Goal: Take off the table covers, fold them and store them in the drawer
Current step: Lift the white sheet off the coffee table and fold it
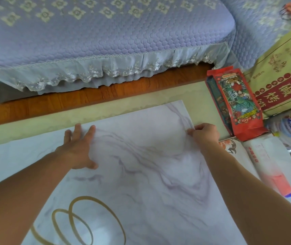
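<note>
A white table cover (pixel 141 174) with grey-purple marble veins and gold rings lies spread over the pale table (pixel 106 110). My left hand (pixel 79 147) presses flat on it near its far edge, fingers straight and spread. My right hand (pixel 205 135) pinches the cover's right edge between thumb and fingers, and the fabric puckers toward the pinch. No drawer is in view.
A sofa with a quilted lilac cover (pixel 106 41) and a lace frill stands just beyond the table. At the right edge are a red snack bag (pixel 234 103), a tan printed sack (pixel 282 71), a white box (pixel 272 163) and jars.
</note>
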